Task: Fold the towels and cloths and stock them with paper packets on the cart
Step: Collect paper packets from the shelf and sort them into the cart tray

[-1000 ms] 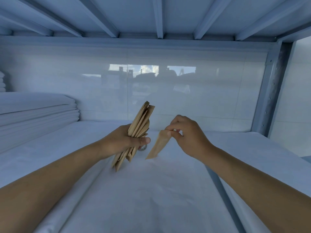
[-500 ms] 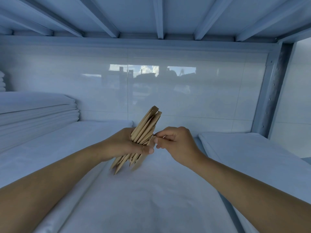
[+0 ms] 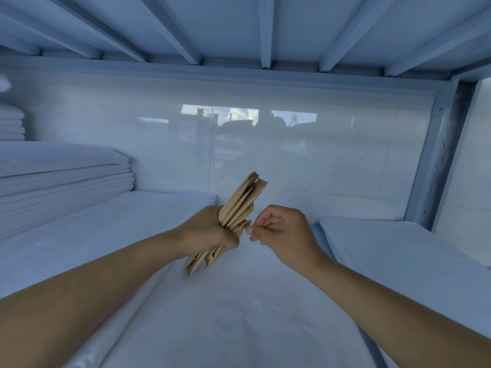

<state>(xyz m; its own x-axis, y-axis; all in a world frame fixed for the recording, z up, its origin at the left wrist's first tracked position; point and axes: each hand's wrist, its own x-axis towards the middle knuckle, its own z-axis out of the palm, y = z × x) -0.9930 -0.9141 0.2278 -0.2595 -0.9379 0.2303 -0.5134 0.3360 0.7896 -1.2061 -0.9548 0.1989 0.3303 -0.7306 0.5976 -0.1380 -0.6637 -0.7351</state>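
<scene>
A white-painted metal shelf bay [image 3: 441, 155] fills the frame, its upright post at right and the ribbed underside of the tier above [image 3: 263, 30] across the top. Flat white folded linens cover its deck: one broad sheet [image 3: 212, 314] runs down the centre to the bottom edge, another [image 3: 79, 235] lies at left, a third [image 3: 398, 248] at right. At far left, a tall stack of folded white cloths [image 3: 61, 181] rests on the left sheet.

Cool bluish daylight, glare on wall [image 3: 239, 134] (wide-angle bowing)
</scene>
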